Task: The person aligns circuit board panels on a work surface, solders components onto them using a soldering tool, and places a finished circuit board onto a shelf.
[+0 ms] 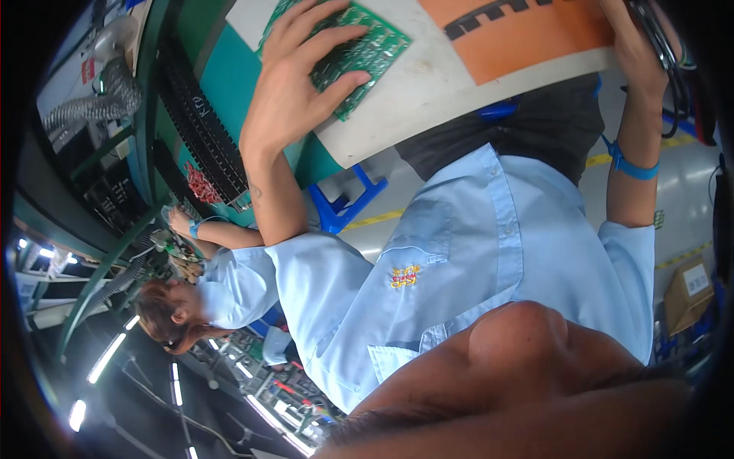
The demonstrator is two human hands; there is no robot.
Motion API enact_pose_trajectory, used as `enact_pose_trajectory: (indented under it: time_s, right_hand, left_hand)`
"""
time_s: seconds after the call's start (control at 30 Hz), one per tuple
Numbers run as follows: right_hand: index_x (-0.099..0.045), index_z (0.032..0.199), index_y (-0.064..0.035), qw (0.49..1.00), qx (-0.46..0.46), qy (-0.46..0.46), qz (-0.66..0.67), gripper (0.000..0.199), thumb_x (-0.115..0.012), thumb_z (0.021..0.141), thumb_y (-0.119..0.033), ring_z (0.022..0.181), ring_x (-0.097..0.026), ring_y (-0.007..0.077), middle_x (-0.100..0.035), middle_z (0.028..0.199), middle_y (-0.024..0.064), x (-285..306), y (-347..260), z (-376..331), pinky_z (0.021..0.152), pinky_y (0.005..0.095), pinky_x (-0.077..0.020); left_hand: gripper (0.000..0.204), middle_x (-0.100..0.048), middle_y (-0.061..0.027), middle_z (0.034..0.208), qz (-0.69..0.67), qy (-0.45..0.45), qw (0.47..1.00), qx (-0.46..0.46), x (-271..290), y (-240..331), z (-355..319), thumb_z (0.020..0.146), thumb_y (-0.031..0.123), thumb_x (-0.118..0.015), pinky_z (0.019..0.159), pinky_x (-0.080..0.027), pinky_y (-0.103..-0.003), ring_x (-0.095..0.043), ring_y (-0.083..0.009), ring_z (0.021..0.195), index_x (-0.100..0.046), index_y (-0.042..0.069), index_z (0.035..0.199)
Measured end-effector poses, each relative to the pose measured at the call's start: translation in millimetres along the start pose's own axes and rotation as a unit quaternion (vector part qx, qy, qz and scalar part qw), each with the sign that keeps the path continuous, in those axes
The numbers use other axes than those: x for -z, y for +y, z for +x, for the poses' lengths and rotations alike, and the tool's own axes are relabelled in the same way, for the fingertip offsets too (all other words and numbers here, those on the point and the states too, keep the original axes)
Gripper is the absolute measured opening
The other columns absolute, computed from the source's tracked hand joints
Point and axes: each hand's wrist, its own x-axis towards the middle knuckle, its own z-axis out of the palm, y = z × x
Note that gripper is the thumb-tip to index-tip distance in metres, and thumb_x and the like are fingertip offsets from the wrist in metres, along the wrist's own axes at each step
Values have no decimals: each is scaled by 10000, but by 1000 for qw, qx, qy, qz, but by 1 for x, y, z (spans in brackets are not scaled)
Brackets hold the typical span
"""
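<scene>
My left hand [294, 80] lies over a green circuit board [375, 50], its fingers spread and curving down onto the top face, the thumb nearer the board's lower edge. The board rests on a pale work surface [413, 99]. At the upper right, my right hand [638, 53] is partly cut off by the picture's rim and its fingers are hidden. Black curved cords or handles [664, 57] show beside it; what they belong to I cannot make out. A blue strap [636, 170] circles my right wrist.
An orange sheet [527, 50] with a black notched strip [489, 15] lies right of the board. Black slotted racks [202, 122] and a red bundle [201, 183] stand left. A co-worker [222, 287] works there. Blue stool parts [344, 200] and a cardboard box [688, 298] are lower down.
</scene>
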Motion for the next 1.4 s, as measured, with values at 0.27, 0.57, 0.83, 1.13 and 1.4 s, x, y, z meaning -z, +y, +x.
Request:
enact_pose_trajectory:
  time_s: [0.27, 0.57, 0.83, 1.13, 1.4]
  right_hand:
    - [-722, 1218, -27, 996, -48, -77, 18, 429, -855, 814, -79, 1019, -732, 262, -746, 1202, 166, 30, -43, 1, 948, 342, -578]
    - [-720, 1090, 24, 934, -14, -322, 153, 453, -783, 641, 37, 809, -605, 274, -682, 943, 171, 22, -103, -18, 781, 368, -525]
    - [-724, 1082, 26, 929, -33, -326, 171, 433, -782, 653, 28, 806, -605, 274, -674, 937, 174, 19, -100, -18, 770, 372, -527]
    - [-725, 1088, 23, 944, -57, -287, 150, 433, -798, 661, 13, 830, -623, 280, -679, 952, 179, 23, -99, -25, 771, 367, -527]
    - [-730, 1077, 21, 936, -61, -309, 157, 425, -798, 658, 19, 827, -622, 280, -681, 953, 179, 21, -104, -23, 777, 370, -532]
  left_hand:
    - [430, -484, -163, 1550, -127, -6, 991, 38, 11, 11, 1, 806, 141, -713, 1213, -233, -590, -353, -417, 1479, -716, 70, 1231]
    - [381, -383, -190, 1611, -65, -31, 997, 16, -2, 5, 2, 825, 120, -649, 1233, -154, -598, -258, -449, 1523, -731, 89, 1196]
    - [509, -346, -207, 1624, -116, -24, 993, 5, 0, -5, -10, 825, 146, -678, 1237, -149, -567, -230, -443, 1532, -643, 81, 1329]
    - [798, -341, -203, 1630, -98, -55, 979, 168, 27, 17, -8, 835, 242, -749, 1245, -144, -552, -261, -419, 1514, -409, 36, 1527]
    - [823, -411, -206, 1593, -80, -65, 988, 113, 5, -3, -10, 873, 245, -727, 1246, -138, -591, -355, -374, 1490, -350, 28, 1573]
